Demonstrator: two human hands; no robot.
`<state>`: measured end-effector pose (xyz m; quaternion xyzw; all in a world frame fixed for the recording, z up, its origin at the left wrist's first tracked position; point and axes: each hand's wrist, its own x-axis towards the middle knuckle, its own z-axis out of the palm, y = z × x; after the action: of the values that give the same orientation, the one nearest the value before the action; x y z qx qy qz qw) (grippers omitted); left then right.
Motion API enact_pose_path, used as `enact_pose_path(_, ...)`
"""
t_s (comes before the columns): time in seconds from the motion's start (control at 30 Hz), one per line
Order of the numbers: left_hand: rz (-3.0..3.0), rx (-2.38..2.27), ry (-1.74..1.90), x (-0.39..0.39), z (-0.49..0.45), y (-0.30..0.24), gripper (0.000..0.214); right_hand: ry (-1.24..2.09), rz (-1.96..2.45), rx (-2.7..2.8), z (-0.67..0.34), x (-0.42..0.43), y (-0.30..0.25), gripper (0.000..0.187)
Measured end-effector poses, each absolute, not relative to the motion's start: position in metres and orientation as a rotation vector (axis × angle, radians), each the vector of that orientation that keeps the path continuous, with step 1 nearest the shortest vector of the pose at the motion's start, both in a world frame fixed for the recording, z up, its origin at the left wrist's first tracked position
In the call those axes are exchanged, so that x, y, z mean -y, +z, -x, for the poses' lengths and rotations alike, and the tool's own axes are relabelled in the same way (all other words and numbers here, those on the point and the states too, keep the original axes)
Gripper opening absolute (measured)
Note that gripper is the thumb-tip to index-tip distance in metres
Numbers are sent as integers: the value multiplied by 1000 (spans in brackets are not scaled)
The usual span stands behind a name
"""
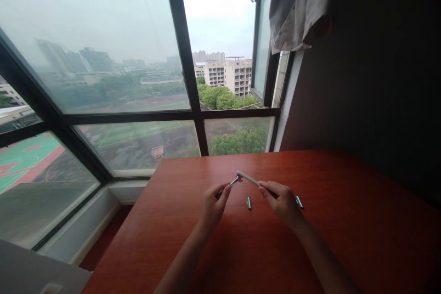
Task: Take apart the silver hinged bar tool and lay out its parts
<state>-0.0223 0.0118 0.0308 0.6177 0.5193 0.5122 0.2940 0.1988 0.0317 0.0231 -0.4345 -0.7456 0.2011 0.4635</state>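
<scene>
My left hand (212, 205) is closed around a razor handle (234, 180), its metal head end pointing up and to the right. My right hand (280, 202) grips a slim pale stick (250, 178) between thumb and fingers; its exact kind does not show. The stick's rounded tip meets or nearly meets the razor handle's head, and I cannot tell whether they touch. Between my hands, a razor cartridge (248, 202) with a green strip lies on the tabletop. A second razor cartridge (299, 202) lies just right of my right hand.
A reddish-brown wooden table (165, 220) spreads under my hands, its far edge close to the windows. One window pane (263, 46) stands ajar, with a grey garment (299, 14) hanging beside it. A dark wall (365, 78) borders the right side.
</scene>
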Motion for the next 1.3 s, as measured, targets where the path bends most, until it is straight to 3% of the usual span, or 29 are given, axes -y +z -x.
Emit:
enact_pose_path(0.67, -1678, -1402, 1339, -13, 24, 29, 37, 543, 1108, 1801, -199, -35, 17, 27)
enact_pose_path(0.87, -1662, -1374, 1352, -14, 23, 29, 36, 777, 1154, 1708, -197, -34, 17, 40)
enact_pose_path(1.3, -1702, -1376, 1433, -13, 22, 29, 33, 1130, 1067, 1611, -192, -30, 13, 45)
